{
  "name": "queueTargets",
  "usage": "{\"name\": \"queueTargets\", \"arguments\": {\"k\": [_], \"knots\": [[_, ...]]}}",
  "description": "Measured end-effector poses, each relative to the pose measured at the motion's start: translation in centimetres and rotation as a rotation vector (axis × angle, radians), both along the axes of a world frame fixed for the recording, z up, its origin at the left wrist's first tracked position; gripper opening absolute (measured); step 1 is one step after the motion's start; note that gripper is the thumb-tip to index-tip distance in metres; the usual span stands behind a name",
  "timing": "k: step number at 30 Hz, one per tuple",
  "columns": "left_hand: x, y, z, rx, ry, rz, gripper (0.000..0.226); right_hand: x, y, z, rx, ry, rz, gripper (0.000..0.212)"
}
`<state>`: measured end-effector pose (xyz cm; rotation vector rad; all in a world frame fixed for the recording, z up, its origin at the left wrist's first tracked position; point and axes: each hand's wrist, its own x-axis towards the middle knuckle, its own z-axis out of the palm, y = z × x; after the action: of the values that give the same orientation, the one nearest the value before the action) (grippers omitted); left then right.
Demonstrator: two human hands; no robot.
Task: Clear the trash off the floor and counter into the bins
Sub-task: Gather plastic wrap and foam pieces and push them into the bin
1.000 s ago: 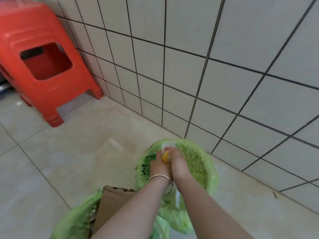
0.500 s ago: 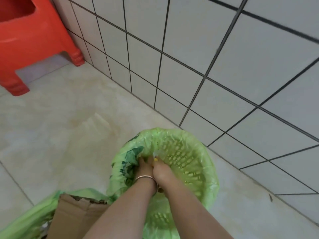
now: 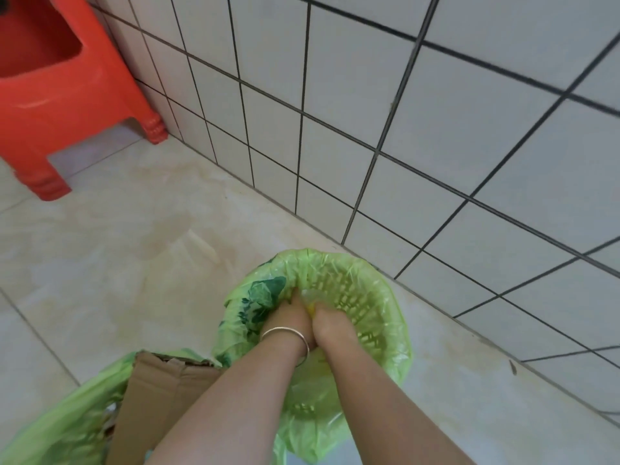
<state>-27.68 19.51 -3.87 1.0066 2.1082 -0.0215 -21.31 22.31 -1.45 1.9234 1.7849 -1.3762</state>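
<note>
A round basket bin lined with a green plastic bag (image 3: 375, 297) stands on the floor by the tiled wall. Both my hands reach down inside it, pressed side by side. My left hand (image 3: 288, 313), with a silver bangle on the wrist, and my right hand (image 3: 330, 322) pinch a small yellow piece of trash (image 3: 311, 308) between the fingertips; only a sliver of it shows. A second green-lined bin (image 3: 67, 421) at the lower left holds a piece of brown cardboard (image 3: 157, 397).
A red plastic stool (image 3: 57, 95) stands at the upper left against the white tiled wall (image 3: 436, 129). Beige floor tiles (image 3: 117, 246) spread between the stool and the bins. A small dark scrap (image 3: 512, 366) lies on the floor to the right of the bin.
My hands went from above the bin's rim down into it with the yellow trash. The view tilted down and closer, so the stool slid toward the upper left.
</note>
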Motion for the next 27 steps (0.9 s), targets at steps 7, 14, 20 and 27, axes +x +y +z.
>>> {"name": "queueTargets", "arguments": {"k": [7,14,20,27], "knots": [[1.1,-3.5,6.1,0.183,0.178,-0.019,0.051,1.3,-3.9,5.3,0.263,0.146,-0.159,0.058],[1.8,-10.1,9.9,0.355,0.224,0.028,0.049,3.2,-8.9,7.7,0.369,0.156,-0.125,0.046],[1.3,-15.5,12.3,0.443,0.267,-0.026,0.031,4.2,-13.2,10.5,0.31,0.09,0.081,0.021],[-0.8,-21.9,19.2,0.542,0.243,0.042,0.029,2.7,-19.5,17.1,0.394,0.192,0.171,0.024]]}}
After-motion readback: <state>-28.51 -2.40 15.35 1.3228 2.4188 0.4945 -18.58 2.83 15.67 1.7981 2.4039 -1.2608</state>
